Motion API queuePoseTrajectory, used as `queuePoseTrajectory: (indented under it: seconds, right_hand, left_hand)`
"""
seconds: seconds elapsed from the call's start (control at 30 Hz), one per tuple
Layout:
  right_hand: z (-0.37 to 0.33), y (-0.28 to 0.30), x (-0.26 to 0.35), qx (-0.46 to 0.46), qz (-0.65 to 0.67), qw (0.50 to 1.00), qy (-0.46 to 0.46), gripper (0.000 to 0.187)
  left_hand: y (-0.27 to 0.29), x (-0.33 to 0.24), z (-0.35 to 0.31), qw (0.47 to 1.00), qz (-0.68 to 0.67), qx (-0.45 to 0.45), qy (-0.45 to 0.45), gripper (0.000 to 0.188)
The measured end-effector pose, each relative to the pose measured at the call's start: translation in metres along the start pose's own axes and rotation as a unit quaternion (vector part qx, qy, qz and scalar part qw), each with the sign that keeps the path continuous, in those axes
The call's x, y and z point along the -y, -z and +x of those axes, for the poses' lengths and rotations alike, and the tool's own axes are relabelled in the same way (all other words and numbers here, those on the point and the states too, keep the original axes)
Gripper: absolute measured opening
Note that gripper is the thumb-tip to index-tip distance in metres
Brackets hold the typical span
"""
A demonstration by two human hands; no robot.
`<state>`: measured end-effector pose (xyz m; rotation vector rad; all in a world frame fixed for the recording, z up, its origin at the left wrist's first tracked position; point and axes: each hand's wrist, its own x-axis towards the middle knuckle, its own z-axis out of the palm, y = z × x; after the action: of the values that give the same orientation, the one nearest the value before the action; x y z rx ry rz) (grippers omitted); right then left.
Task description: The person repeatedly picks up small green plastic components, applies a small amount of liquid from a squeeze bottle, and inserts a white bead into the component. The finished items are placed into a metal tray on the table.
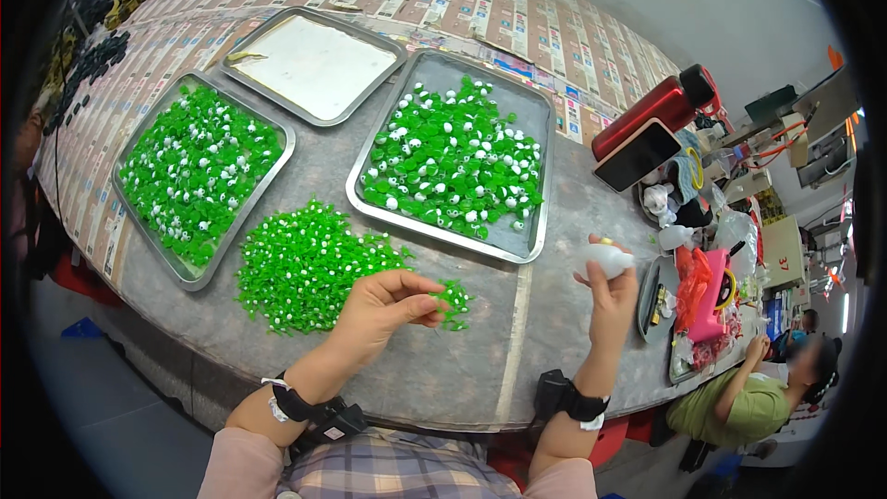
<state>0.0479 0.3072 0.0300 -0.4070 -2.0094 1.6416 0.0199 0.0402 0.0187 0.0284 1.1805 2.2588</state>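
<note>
- Left hand point(383, 310): above the bench near its front edge, fingers curled, thumb and forefinger drawn close beside a small cluster; cannot tell whether the grip is fully pressed together or pinching a piece.
- Right hand point(610, 296): raised, its grip closed around a white squeeze bottle point(613, 261), which lies sideways in the fingers, narrow end pointing right.
- Small cluster point(455, 307) of green pieces: on the bench, at the left fingertips.
- Large pile point(309, 263) of green pieces with white dots: left of the left hand, between the left tray and the front edge.
- Left tray point(285, 150): metal, green and white pieces inside; near corner close to the bench's edge.
- Right tray point(443, 226): metal, similarly filled; near rim beyond the small cluster.
- Far tray point(334, 120): metal, white sheet inside; just beside the right tray.
- Bench point(564, 333): grey covering; open stretch between the small cluster and the right hand, crossed by a pale strip point(517, 333).
- Red flask point(651, 111) and dark phone point(637, 155): right of the right tray, touching or nearly so.
</note>
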Motion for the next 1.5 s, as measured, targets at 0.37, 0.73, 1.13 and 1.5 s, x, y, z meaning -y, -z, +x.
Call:
queuePoseTrajectory:
  seconds: [0.37,0.73,1.13,1.5]
  right_hand:
    - [-0.050,-0.064,0.077,-0.063,0.071,0.989,0.110,0.062]
    - [-0.056,-0.075,0.056,0.025,0.023,0.965,0.258,0.054]
    - [-0.059,-0.074,0.054,-0.012,0.056,0.973,0.226,0.052]
    - [-0.056,-0.076,0.054,-0.032,0.042,0.970,0.237,0.051]
  left_hand:
    - [0.008,0.003,0.001,0.996,-0.082,0.018,0.025,0.012]
    - [0.007,0.004,0.002,0.994,-0.099,0.022,0.038,0.008]
    - [0.006,0.003,0.001,0.995,-0.083,0.019,0.044,0.007]
    - [0.007,0.004,0.001,0.996,-0.075,0.027,0.038,0.008]
